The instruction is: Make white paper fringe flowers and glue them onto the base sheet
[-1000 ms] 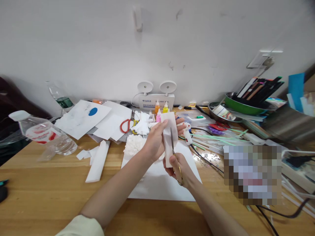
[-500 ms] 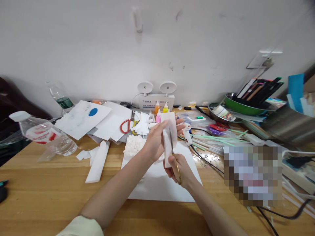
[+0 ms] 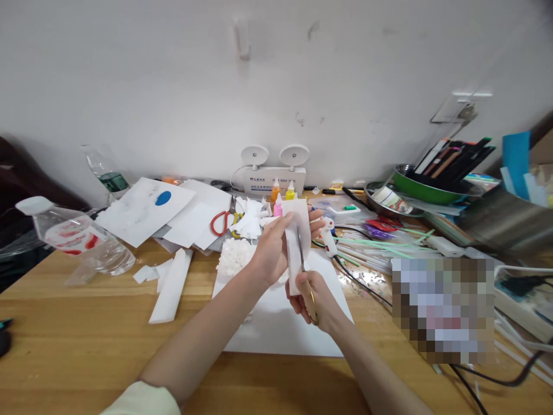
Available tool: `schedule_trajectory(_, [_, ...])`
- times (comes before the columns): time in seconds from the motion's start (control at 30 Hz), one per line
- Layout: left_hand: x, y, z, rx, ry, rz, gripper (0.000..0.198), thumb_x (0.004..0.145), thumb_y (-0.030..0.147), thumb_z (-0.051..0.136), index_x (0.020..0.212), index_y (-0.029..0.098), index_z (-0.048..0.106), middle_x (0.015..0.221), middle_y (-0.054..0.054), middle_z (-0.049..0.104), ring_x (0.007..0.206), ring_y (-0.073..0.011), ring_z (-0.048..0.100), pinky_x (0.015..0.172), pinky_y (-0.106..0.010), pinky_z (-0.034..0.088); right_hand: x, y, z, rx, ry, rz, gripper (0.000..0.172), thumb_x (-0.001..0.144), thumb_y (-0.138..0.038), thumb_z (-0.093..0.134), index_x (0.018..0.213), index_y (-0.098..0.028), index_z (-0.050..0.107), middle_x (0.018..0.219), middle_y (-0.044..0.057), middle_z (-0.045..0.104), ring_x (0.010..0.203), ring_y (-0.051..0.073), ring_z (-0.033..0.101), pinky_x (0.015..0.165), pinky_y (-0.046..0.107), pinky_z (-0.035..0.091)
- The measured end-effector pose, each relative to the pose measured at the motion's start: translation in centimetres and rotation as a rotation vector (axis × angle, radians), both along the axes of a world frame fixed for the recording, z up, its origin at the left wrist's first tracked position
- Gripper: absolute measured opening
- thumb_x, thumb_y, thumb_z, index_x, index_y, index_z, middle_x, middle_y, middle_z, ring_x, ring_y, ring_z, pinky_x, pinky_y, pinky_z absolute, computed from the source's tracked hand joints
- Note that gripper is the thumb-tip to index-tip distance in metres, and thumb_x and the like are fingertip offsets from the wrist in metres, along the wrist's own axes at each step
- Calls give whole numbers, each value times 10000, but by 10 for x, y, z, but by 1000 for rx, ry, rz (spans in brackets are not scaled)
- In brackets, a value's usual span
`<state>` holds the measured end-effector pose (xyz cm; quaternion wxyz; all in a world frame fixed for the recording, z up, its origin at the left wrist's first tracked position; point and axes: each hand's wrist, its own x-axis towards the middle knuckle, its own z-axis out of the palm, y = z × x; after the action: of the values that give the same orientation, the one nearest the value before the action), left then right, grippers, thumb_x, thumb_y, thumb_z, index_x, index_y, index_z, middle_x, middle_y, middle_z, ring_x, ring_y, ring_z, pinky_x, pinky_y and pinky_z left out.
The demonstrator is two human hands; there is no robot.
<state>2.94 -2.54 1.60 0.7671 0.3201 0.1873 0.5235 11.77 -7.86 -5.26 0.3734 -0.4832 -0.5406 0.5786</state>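
My left hand (image 3: 271, 245) is closed on a strip of white paper (image 3: 294, 253), which it holds upright with the thumb in front and fingertips showing past the right edge. Gold-handled scissors (image 3: 311, 300) are in my right hand (image 3: 317, 297), with the thumb and fingers wrapped round the handles. Their blades lie lengthwise along the strip, which is partly slit. Below both hands is a white sheet (image 3: 276, 340) on the table. A pile of small white bits (image 3: 233, 257) sits at that sheet's far left, partly behind my left forearm.
Left of the hands lie a folded white paper piece (image 3: 170, 294), paper scraps (image 3: 147, 273) and a clear plastic bottle (image 3: 86, 242). Red-handled scissors (image 3: 219, 223) and small paint bottles (image 3: 275, 190) stand behind. To the right are a glue gun (image 3: 329, 236), straws (image 3: 380, 248) and a green bowl (image 3: 427, 189).
The scissor blades have closed further along the slit, and the paper's right part now stands slightly apart. Both hands keep nearly the same place.
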Motion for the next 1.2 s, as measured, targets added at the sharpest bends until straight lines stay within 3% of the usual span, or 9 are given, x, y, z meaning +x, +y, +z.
schedule_trajectory(0.13, [0,0,-1,0,7,-25,270,826,231,425,970,97,610,1075,-135,617,978,-236,587,921,-378,411,4,-1,2,112,-56,18,676,652,-786,218,468,-167,416,376,-22,375,271,51,315,284,200,214])
schedule_trajectory(0.4, [0,-1,2,-3,94,-82,291,820,229,440,1025,99,602,1002,-135,652,969,-248,588,880,-370,423,10,1,5,166,-106,-9,660,711,-738,200,438,-176,414,369,-14,372,290,64,341,320,214,227])
schedule_trajectory(0.8, [2,-5,0,51,219,-114,297,804,283,474,958,102,651,962,-129,666,972,-248,581,826,-321,439,13,5,1,171,-75,-67,612,727,-710,264,540,-158,451,392,-15,421,289,56,329,301,202,228])
schedule_trajectory(1.2, [4,-8,2,103,254,-105,302,804,272,474,1005,113,634,980,-126,660,1004,-256,563,837,-339,430,15,6,2,184,-42,-84,559,733,-695,300,513,-186,375,357,-39,358,288,57,300,308,208,180])
